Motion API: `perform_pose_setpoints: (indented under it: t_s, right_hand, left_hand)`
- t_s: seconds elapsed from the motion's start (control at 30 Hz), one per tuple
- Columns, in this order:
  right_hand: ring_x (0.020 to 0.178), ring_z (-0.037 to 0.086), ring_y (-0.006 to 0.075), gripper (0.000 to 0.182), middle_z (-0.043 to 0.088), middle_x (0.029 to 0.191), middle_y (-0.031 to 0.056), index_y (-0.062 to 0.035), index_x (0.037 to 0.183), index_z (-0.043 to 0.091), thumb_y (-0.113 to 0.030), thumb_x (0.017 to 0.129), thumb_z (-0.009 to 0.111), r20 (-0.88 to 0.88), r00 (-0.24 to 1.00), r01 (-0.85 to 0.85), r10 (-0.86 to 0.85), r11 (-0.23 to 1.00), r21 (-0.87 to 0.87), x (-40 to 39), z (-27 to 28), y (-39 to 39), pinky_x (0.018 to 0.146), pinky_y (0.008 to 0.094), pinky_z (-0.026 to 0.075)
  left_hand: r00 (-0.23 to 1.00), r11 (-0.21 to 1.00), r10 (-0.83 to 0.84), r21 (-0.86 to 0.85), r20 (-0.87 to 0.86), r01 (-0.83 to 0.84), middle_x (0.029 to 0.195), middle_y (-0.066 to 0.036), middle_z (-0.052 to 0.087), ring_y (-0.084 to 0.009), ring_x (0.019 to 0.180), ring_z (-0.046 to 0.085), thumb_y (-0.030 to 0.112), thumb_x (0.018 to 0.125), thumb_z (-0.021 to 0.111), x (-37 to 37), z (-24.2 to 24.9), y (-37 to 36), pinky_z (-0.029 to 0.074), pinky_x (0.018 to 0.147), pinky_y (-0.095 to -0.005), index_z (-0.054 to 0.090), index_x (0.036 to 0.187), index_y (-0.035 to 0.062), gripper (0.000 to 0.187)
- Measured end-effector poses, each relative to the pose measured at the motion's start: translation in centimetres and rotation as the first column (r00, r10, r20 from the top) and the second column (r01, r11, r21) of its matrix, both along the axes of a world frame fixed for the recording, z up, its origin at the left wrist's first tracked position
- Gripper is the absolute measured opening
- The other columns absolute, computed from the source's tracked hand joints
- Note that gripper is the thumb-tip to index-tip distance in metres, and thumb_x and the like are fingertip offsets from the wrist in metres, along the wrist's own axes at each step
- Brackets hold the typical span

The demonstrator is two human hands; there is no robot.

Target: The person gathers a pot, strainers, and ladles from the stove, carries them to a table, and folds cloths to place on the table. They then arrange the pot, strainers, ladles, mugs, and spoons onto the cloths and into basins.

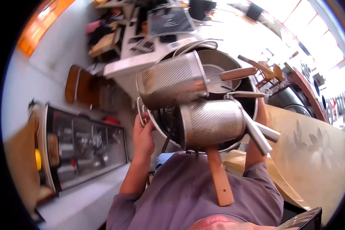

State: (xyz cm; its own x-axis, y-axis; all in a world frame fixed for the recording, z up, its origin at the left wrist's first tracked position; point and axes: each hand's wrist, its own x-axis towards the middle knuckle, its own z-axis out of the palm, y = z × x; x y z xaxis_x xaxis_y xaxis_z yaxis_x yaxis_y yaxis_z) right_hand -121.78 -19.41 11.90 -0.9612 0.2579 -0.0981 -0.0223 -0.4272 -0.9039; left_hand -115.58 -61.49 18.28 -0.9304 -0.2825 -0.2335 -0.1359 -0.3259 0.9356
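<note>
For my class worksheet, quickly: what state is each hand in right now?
Left hand: closed around the loop handle of the large pot.
Right hand: at the pot's opposite side, mostly hidden; its grip cannot be told.

Induction cooktop [171,21] on white counter [132,62]

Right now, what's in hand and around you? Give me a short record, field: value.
held: large pot
left hand: fingers around the pot's loop handle
right hand: at the pot's opposite side, mostly hidden; grip unclear
on top: two perforated metal strainers, lying on their sides
handles: wooden one pointing toward the person's shirt; others stick out past the rim
ahead: white table
left side: brown chair, glass-topped case
image: partly blurred
</note>
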Motion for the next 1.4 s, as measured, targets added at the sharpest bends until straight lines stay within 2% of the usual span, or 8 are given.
perform_pose_setpoints:
  t_s: [0.33,0.37,0.53,0.7,1.0,1.2,1.27,1.4]
  right_hand:
    - [0.094,0.063,0.0246,0.028,0.064,0.107,0.0132,-0.0012,0.121,0.052,-0.014,0.096,0.050,-0.147,0.791,0.597,-0.594,0.695,0.402,-1.6,3.6,21.4,0.079,0.0377,0.051]
    - [0.093,0.063,0.0248,0.028,0.064,0.106,0.0133,-0.0009,0.120,0.053,-0.013,0.096,0.049,-0.182,0.760,0.622,-0.624,0.616,0.483,-0.1,3.2,15.9,0.079,0.0378,0.051]
    - [0.091,0.064,0.0257,0.025,0.065,0.103,0.0135,0.0006,0.115,0.055,-0.013,0.096,0.049,-0.238,0.628,0.550,-0.741,0.206,0.809,-3.2,-0.7,21.5,0.078,0.0382,0.051]
    - [0.089,0.065,0.0266,0.023,0.066,0.100,0.0138,0.0021,0.111,0.058,-0.012,0.096,0.048,-0.262,0.527,0.288,-0.809,-0.120,0.950,-6.1,-4.7,27.4,0.077,0.0385,0.051]
    - [0.087,0.065,0.0267,0.022,0.067,0.098,0.0138,0.0028,0.108,0.060,-0.011,0.096,0.048,-0.288,0.111,0.230,-0.951,-0.258,0.938,-9.6,-7.0,36.9,0.077,0.0384,0.051]
    - [0.088,0.065,0.0263,0.022,0.067,0.098,0.0136,0.0026,0.108,0.060,-0.011,0.096,0.048,-0.306,-0.032,0.349,-0.952,-0.297,0.889,-6.7,-7.2,52.5,0.077,0.0380,0.051]
    - [0.088,0.065,0.0262,0.022,0.066,0.098,0.0135,0.0025,0.108,0.060,-0.011,0.096,0.048,-0.292,-0.076,0.416,-0.953,-0.296,0.860,-4.7,-6.3,57.1,0.077,0.0378,0.051]
    - [0.088,0.065,0.0259,0.022,0.066,0.098,0.0134,0.0024,0.108,0.060,-0.011,0.096,0.048,-0.223,-0.136,0.575,-0.965,-0.260,0.776,-0.4,-4.4,64.8,0.077,0.0376,0.051]
  left_hand:
    - [0.804,0.788,-0.593,0.168,-0.052,0.592,0.091,-0.004,0.057,-0.0094,0.073,0.053,0.001,0.085,0.050,-25.9,-1.7,29.1,0.043,0.067,-0.0225,0.050,0.112,0.0027,0.028]
    - [0.770,0.740,-0.627,0.216,-0.122,0.637,0.090,-0.004,0.058,-0.0090,0.072,0.052,0.000,0.084,0.049,-26.0,-3.3,22.4,0.041,0.065,-0.0223,0.050,0.112,0.0029,0.028]
    - [0.663,0.640,-0.741,0.184,-0.109,0.746,0.091,-0.005,0.061,-0.0106,0.075,0.056,0.003,0.084,0.050,-38.5,-6.6,34.2,0.044,0.067,-0.0242,0.052,0.114,0.0057,0.030]
    - [0.457,0.474,-0.880,-0.173,-0.133,0.863,0.091,-0.004,0.060,-0.0106,0.075,0.055,0.008,0.085,0.051,-47.4,-9.1,44.0,0.044,0.067,-0.0246,0.053,0.115,0.0073,0.031]
    - [0.158,0.156,-0.987,0.040,-0.026,0.987,0.089,0.001,0.054,-0.0071,0.071,0.045,0.002,0.082,0.048,-55.1,-9.3,72.4,0.039,0.064,-0.0215,0.055,0.109,0.0072,0.028]
    - [-0.014,0.012,-0.991,-0.199,-0.131,0.980,0.082,0.000,0.052,-0.0071,0.070,0.047,0.002,0.083,0.049,-50.2,-11.6,91.2,0.039,0.063,-0.0216,0.054,0.101,0.0063,0.019]
    - [-0.015,-0.015,-1.000,0.037,0.006,0.999,0.083,0.000,0.053,-0.0076,0.072,0.048,0.001,0.081,0.050,-47.6,-10.6,96.4,0.040,0.063,-0.0225,0.054,0.102,0.0065,0.023]
    - [-0.089,-0.090,-0.992,0.002,-0.087,0.996,0.081,-0.005,0.056,-0.0101,0.071,0.053,-0.001,0.076,0.052,-42.3,-11.6,107.2,0.043,0.061,-0.0245,0.052,0.107,0.0070,0.032]
